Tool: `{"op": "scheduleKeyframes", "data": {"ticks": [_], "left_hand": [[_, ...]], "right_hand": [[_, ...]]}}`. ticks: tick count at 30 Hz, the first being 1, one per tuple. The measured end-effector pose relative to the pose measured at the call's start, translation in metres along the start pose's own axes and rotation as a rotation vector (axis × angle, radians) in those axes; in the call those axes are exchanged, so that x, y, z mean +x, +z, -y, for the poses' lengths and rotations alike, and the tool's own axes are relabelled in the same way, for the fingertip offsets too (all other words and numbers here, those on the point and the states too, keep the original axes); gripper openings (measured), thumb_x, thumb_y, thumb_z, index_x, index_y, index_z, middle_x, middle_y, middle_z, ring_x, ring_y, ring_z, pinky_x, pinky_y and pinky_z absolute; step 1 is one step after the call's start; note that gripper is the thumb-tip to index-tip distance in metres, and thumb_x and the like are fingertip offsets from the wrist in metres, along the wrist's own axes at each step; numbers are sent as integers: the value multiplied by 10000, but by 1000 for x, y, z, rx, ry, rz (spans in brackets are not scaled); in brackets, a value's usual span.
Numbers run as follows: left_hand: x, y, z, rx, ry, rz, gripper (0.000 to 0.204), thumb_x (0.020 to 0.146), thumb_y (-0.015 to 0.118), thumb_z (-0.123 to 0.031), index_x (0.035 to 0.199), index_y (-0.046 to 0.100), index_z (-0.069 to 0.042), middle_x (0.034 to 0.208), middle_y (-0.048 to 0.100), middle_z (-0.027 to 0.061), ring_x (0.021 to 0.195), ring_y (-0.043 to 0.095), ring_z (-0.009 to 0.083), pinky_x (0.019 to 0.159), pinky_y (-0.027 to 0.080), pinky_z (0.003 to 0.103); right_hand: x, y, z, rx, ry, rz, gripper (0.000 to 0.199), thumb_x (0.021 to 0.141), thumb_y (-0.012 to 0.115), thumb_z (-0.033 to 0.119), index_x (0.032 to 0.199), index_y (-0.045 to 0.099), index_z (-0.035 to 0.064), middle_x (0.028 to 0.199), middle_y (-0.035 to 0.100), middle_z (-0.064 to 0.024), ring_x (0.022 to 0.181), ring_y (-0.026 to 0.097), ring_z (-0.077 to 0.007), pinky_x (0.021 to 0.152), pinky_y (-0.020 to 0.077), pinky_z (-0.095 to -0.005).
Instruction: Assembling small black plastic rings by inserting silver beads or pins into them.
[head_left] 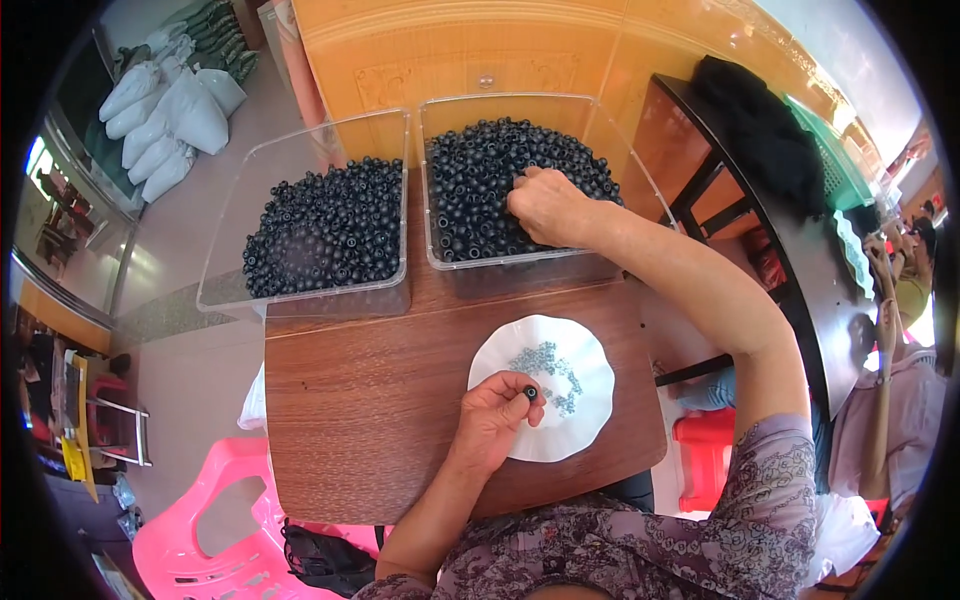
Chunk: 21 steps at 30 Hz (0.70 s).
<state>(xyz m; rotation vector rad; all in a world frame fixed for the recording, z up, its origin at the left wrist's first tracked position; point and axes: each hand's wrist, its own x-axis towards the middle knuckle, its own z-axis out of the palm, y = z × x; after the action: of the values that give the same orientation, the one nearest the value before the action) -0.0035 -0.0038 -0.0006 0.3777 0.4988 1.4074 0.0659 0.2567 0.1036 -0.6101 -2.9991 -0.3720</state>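
The left hand (pixel 495 415) pinches one black bead (pixel 530 394) between its fingertips, over the 9 o'clock edge of the white scalloped plate (pixel 590 420) of small grey pieces, probably washers. The right hand (pixel 548 205), at 12 o'clock, digs curled into the right clear tub (pixel 437 262) of beads; whether it grips any I cannot tell. White sacks (pixel 170 115) lie at 10 o'clock.

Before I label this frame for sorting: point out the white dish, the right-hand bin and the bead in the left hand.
white dish (pixel 590 345), head view, bare rim
right-hand bin (pixel 437 180), head view, left wall
bead (pixel 530 394), head view, top
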Motion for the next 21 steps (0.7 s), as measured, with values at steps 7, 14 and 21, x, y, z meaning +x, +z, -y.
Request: {"op": "scheduleKeyframes", "data": {"ticks": [7,14,21], "left_hand": [[0,-1,1,19,-5,-14,178,825,628,-76,954,563,29,870,601,126,701,517,178,657,411,319],[-1,2,-2,30,26,-11,174,833,622,-87,947,565,31,857,597,121,695,505,167,659,408,318],[0,0,-2,-7,43,19,150,831,608,-28,957,571,44,863,618,124,704,557,165,671,450,274]], "right_hand": [[-1,-5,-4,8,25,153,90,652,615,75,706,656,15,750,647,-186,769,639,-341,673,517,-415],[-16,-20,-8,307,222,-66,112,700,634,129,722,601,24,766,628,-161,753,607,-343,657,486,-403],[-53,-57,13,1179,396,-294,123,744,631,73,823,605,-17,717,613,-40,668,553,-90,612,456,-240]]}}
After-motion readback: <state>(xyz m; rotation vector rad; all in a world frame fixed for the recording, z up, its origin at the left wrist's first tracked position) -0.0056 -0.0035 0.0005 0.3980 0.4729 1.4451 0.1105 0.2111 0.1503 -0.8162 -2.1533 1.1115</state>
